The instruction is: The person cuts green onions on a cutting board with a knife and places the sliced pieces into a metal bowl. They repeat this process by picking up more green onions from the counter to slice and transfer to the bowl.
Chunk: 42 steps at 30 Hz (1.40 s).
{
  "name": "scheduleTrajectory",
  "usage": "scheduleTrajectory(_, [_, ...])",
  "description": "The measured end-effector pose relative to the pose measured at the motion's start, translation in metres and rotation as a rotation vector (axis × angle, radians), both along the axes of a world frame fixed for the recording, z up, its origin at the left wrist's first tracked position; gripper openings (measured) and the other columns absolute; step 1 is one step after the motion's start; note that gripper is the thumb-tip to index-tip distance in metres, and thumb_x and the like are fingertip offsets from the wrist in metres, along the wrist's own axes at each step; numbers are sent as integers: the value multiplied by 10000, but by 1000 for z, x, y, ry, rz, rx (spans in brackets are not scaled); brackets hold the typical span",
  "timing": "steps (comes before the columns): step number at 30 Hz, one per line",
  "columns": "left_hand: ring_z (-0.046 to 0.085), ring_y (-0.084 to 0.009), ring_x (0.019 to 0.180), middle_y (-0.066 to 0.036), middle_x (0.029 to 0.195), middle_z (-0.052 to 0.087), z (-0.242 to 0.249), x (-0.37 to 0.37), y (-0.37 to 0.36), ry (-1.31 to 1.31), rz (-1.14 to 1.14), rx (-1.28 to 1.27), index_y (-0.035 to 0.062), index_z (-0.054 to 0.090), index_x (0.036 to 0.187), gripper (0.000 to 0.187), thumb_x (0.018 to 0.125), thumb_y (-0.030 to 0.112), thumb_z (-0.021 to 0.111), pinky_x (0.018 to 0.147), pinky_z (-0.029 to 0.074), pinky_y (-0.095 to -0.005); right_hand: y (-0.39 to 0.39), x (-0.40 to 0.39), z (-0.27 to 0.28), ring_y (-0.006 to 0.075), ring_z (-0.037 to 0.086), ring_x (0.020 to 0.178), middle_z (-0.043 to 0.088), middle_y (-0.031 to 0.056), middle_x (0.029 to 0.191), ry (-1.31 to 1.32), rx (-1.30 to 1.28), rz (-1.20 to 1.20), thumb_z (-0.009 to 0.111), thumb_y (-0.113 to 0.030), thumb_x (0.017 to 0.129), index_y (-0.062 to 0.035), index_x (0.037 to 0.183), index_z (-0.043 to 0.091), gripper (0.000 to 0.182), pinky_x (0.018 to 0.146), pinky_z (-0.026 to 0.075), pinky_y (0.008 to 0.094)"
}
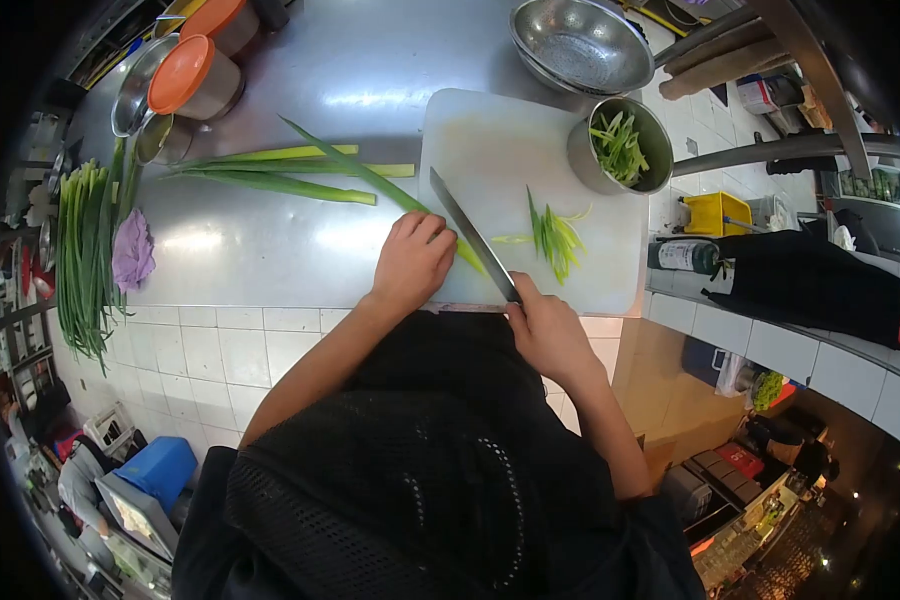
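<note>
My left hand (413, 257) is closed over a green onion stalk (378, 180), pressing it on the white cutting board (520, 120). The stalk runs from the steel table onto the board's near left part. In my right hand (552, 325) is the handle of a kitchen knife (475, 236), its blade slanting up and left beside the stalk's cut end. Right of the blade lies a small pile of sliced green onion (557, 240). A metal pot (618, 182) at the board's right edge holds more sliced green onion (620, 148).
Several long green onion stalks (280, 170) lie on the steel table (300, 240). A large green onion bunch (85, 240) hangs over the left edge beside a purple cloth (133, 252). Orange-lidded containers (183, 76) and metal bowls (580, 45) stand at the back.
</note>
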<state>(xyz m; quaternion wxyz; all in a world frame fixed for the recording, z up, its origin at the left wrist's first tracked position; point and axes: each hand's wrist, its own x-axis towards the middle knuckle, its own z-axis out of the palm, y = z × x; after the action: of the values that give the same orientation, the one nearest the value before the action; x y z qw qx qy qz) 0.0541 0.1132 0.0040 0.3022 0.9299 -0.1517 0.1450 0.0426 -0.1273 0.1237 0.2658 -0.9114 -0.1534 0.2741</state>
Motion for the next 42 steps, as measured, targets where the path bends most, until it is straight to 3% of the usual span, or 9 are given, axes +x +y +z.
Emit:
scheduleTrajectory(10, [614,-354,1141,-113,1121,645,-4,0,-1,-5,24,10,58,691,1038,169,886,82,761,998,523,-483,-8,-52,44,471,719,722,723,249,811,-62,-125,65,583,-138,1070,31,1355,515,338,655,566,594])
scheduleTrajectory(17, [616,-367,1171,-120,1158,662,-3,0,-2,-6,16,-15,45,711,1056,198,869,72,767,1015,524,-482,10,-30,-55,510,709,739,717,278,793,-76,-130,-24,594,-154,1084,-2,1342,503,313,684,546,624])
scheduleTrajectory(19, [618,-372,1175,-122,1167,667,-6,-3,-1,-9,0,-17,40,713,1060,203,866,65,767,1020,524,-483,23,-11,-46,460,731,728,715,234,781,-190,-47,44,543,-112,1056,16,1294,525,271,659,568,596])
scheduleTrajectory(23, [622,-381,1166,-128,1175,677,-11,0,0,-10,-9,-62,27,711,1070,218,858,26,760,1020,525,-489,18,-13,9,475,732,741,711,243,774,-176,-38,70,540,-96,1041,18,1275,521,261,682,571,606])
scheduleTrajectory(25, [624,-382,1162,-129,1173,679,-14,0,-1,-17,14,-77,24,710,1072,218,859,15,756,1017,526,-491,10,-27,17,500,729,759,720,264,798,-20,-66,66,548,-108,1050,26,1275,521,263,706,572,614])
scheduleTrajectory(28, [626,-380,1163,-129,1162,681,-16,-2,0,-41,23,-84,24,707,1066,211,862,5,755,1010,530,-480,17,-34,-58,530,694,772,694,288,784,-88,26,-61,583,-142,1082,4,1249,509,233,708,535,629])
scheduleTrajectory(32, [626,-395,1174,-158,1255,650,-8,-2,5,13,19,-119,2,712,1119,219,904,9,754,999,549,-477,37,-5,-69,532,699,804,689,309,806,-110,99,-102,586,-156,1086,13,1249,520,244,731,534,638])
scheduleTrajectory(37, [617,-397,1190,-165,1330,619,-5,13,17,94,43,-146,31,742,1115,187,929,13,751,1004,542,-485,-22,-4,-60,539,708,851,718,326,890,95,301,-137,614,-179,1070,11,1225,577,249,780,544,641])
scheduleTrajectory(42, [610,-356,1191,-122,1260,637,0,-4,-13,40,-29,21,72,758,1089,179,912,84,781,1023,494,-480,-65,-24,-50,540,703,848,711,334,881,36,177,-217,620,-187,1071,9,1260,590,273,766,538,640])
